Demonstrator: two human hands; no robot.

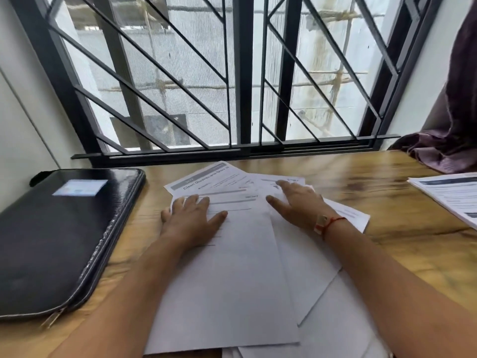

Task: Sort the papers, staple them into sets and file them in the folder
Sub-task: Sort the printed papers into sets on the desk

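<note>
Item 1: loose papers (232,280). A fanned, overlapping heap of printed sheets in the middle of the wooden table (387,244), running from the near edge toward the window. The far-left sheet has a heading beginning "Clean Glasses"; the other print is too blurred to read.

Item 2: my left hand (190,220). It lies flat on the left part of the heap with the fingers straight and slightly spread, pressing the top sheet. It has hold of nothing.

Item 3: my right hand (296,204). It lies flat on the sheets just to the right, fingers straight, thumb reaching toward the left hand. It grips nothing either. There is a red thread (333,221) at the wrist.

Item 4: folder (59,228). Black, lying flat on the left of the table, near the heap but apart from it. The zip looks closed.

Item 5: second stack (451,195). It sits at the far right edge, well apart from the heap. Its edges are squared, so I judge it a group already sorted out.

Item 6: stapler — none in view.

Step in hand: sorting, I judge, and early in the task, with nothing visibly stapled or filed.

Next move: one palm pins the heap while the other hand's fingertips drag a single sheet free. The headings need reading first, and the touch must be light — thin sheets tend to cling and travel together.
</note>
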